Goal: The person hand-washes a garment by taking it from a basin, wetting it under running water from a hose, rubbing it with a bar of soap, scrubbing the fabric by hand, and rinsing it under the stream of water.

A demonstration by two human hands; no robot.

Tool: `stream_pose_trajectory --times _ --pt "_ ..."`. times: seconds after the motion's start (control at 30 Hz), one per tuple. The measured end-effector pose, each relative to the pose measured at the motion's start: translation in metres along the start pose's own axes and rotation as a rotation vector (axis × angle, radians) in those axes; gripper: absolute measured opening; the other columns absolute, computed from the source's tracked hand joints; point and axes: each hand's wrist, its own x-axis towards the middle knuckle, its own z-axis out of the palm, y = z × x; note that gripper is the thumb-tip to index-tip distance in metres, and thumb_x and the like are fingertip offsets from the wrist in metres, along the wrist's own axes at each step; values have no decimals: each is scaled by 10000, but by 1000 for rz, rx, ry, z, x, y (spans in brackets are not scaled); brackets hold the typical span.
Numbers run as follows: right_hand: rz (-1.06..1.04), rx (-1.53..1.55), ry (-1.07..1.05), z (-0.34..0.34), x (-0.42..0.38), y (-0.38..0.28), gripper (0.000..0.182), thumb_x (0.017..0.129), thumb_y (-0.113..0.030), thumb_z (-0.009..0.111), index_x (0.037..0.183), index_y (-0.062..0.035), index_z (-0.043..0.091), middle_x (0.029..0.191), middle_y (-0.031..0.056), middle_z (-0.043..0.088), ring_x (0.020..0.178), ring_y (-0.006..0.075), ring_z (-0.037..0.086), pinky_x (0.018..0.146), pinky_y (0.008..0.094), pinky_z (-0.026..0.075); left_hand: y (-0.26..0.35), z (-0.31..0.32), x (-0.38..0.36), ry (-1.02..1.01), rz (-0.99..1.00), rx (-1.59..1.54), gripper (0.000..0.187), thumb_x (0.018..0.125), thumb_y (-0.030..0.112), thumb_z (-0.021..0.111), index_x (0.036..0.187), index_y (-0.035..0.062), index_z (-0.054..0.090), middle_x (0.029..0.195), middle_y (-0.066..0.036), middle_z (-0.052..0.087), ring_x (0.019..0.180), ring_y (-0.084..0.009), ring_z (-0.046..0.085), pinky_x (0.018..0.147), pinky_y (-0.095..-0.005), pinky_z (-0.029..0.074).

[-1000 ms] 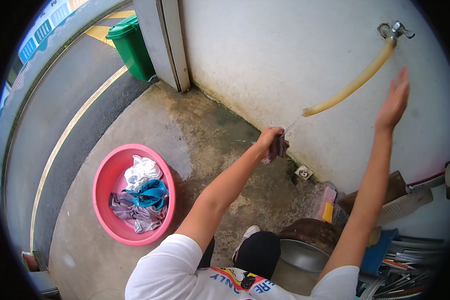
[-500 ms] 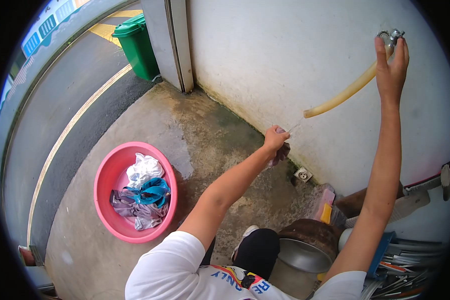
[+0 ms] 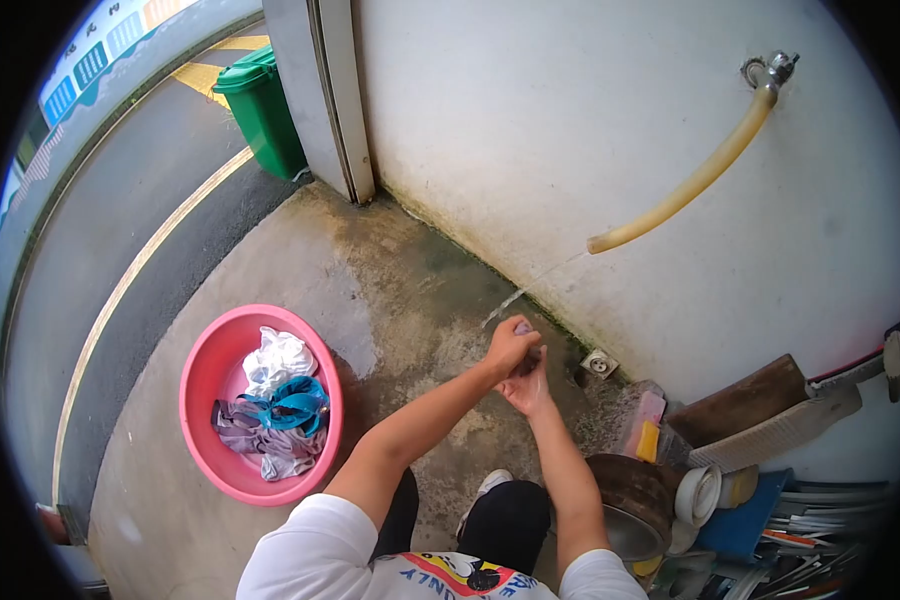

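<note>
My left hand (image 3: 511, 347) is closed around a small wet greyish-purple cloth (image 3: 523, 328), bunched up and mostly hidden by the fingers. Just below it, my right hand (image 3: 526, 388) is closed against the lower part of the same cloth, the two hands touching. Water runs in a thin stream from the end of a yellowish hose (image 3: 685, 198) and falls a little beyond my hands. The hose hangs from a metal tap (image 3: 773, 72) on the white wall. On the left, a pink basin (image 3: 196, 445) holds white, teal and greyish-purple clothes (image 3: 273, 428).
A green bin (image 3: 266, 118) stands by the pillar at the far left. Near the wall are a floor drain (image 3: 598, 363), a pink container with a yellow item (image 3: 648, 440), a wooden board (image 3: 740, 402), a washboard (image 3: 778, 430) and a brown pot (image 3: 620, 490). The concrete floor is wet.
My right hand has left the tap and come down to the cloth beside my left hand. My left hand with the cloth has moved down and nearer, out of the water stream.
</note>
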Motion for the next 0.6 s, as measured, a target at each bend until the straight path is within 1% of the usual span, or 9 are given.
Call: stream_pose_trajectory --times 0.07,0.17,0.23,0.27,0.3,0.33,0.4,0.5,0.6 --pt "-108 48 -65 9 10 12 893 719 -786 374 1259 -76 418 1228 169 489 1117 312 504 896 464 457 -23 -13 4 38 93 220 138 705 167 593 712 30 578 708 -87 551 666 -199 562 577 -371 448" --pt "-91 -73 54 1 18 10 888 718 -793 361 1197 -52 458 1135 123 555 1031 293 559 812 422 508 -34 -27 10 31 320 714 248 725 276 605 720 28 613 815 -124 550 783 -248 547 678 -379 437" --pt "-32 -232 -91 -13 19 3 773 723 -680 505 1182 -58 467 1112 122 562 966 264 583 747 366 527 -21 -38 11 -16 490 1079 319 732 340 611 749 21 617 863 -156 532 803 -293 530 697 -382 432" --pt "1 -312 -166 -18 22 -1 726 726 -623 576 1174 -62 471 1101 122 566 934 250 596 715 339 537 -14 -40 14 -138 282 1072 336 763 351 625 799 18 610 902 -136 566 849 -271 553 745 -370 446" --pt "33 -390 -243 -20 25 -2 688 728 -566 648 1167 -65 476 1089 121 570 902 236 608 682 311 546 -16 -45 22 -270 165 861 345 772 351 623 842 14 609 922 -142 577 865 -257 560 748 -371 453" --pt "99 -354 -288 0 17 -7 587 718 -323 754 1155 -50 474 1013 110 579 751 182 594 565 233 518 -20 -51 30 -394 53 647 356 782 351 621 884 10 609 942 -148 588 881 -242 566 752 -372 460" --pt "130 -414 -292 2 20 -6 475 728 -218 731 1100 -41 495 968 95 569 686 144 544 504 211 471 1 -59 31 -676 -134 357 343 839 297 603 1020 7 583 930 -120 618 882 -158 577 739 -325 476" --pt "210 -329 -252 -4 30 2 361 714 -123 720 998 -30 519 815 55 534 612 101 492 435 194 386 -5 -59 36 -843 -123 52 272 872 203 573 1065 10 567 795 -85 623 747 -136 589 670 -288 482" --pt "218 -330 -202 -14 42 9 265 705 -66 696 910 -41 531 705 20 495 567 78 453 411 183 320 0 -54 30 -642 -235 -155 198 890 121 552 1060 24 581 678 -33 585 613 -89 550 570 -238 457"
